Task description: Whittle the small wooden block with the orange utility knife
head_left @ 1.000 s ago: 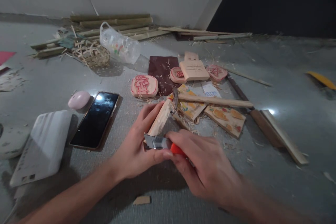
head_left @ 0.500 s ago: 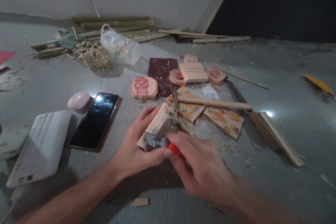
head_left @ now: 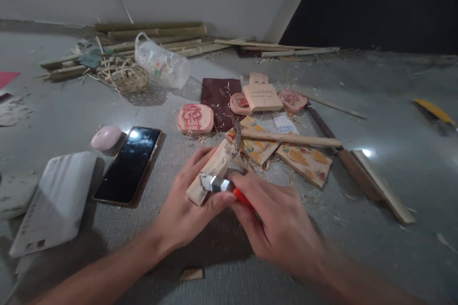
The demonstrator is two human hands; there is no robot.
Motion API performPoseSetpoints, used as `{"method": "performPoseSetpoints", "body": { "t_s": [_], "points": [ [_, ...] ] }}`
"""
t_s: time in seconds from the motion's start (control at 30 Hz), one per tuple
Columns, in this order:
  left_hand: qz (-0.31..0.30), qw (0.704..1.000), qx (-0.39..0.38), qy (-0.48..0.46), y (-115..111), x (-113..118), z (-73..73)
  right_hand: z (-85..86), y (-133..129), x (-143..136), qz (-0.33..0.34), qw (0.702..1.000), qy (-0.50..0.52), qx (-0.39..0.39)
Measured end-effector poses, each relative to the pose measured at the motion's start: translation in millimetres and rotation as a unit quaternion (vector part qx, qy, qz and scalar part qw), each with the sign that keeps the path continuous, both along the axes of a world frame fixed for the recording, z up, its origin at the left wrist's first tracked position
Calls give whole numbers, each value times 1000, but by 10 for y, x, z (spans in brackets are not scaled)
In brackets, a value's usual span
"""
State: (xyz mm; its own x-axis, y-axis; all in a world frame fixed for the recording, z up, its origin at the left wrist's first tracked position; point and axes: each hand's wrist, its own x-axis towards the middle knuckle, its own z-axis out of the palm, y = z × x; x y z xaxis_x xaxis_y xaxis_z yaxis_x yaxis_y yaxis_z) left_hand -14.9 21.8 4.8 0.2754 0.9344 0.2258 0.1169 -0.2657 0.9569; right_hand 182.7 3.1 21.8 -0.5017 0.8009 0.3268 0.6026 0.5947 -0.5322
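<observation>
My left hand (head_left: 188, 212) is closed around a pale block of wood (head_left: 197, 189) with a rough, whittled face, which tilts up and away to the right. In my right hand (head_left: 275, 219) is a utility knife (head_left: 219, 184) with a red-orange handle. Its short metal blade lies across the upper face of the wood, and my left thumb presses near the knife's front end. Most of the handle is hidden in my right fingers. Just beyond the block is a hammer (head_left: 289, 138) with a wooden handle, resting on painted wooden pieces (head_left: 304, 164).
Left of my hands lie a phone (head_left: 129, 164), a pink rounded object (head_left: 106, 137) and a white flat device (head_left: 53, 202). Carved blocks with red drawings (head_left: 195, 119) sit ahead on and near dark sandpaper (head_left: 222, 90). Bamboo sticks (head_left: 157, 32) and a plastic bottle (head_left: 162, 64) lie by the wall.
The knife blade has moved up along the wood, away from its near end. My right hand has shifted slightly with it, while my left hand keeps its hold.
</observation>
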Motion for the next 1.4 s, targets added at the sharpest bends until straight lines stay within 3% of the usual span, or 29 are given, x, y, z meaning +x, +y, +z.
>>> {"method": "performPoseSetpoints", "body": {
  "t_s": [0.17,0.37,0.47,0.77,1.03,1.27,1.4],
  "points": [
    [36,999,7,21,-10,26,-5,-3,0,6,-28,999,5,-19],
    [-7,999,42,12,42,-31,-94,-13,39,36,80,994,42,-61],
    [-12,999,31,8,54,-44,-112,-33,42,43,91,991,51,-83],
    [20,999,-26,-16,-33,46,22,18,-7,4,22,998,43,-32],
    [59,998,12,22,-30,63,-10,6,-11,-30,-54,997,35,-47],
    [35,999,27,11,33,-1,-88,-79,34,26,60,993,71,-80],
    [12,999,31,4,37,-32,-114,-128,56,57,80,992,62,-75]
  ]
}}
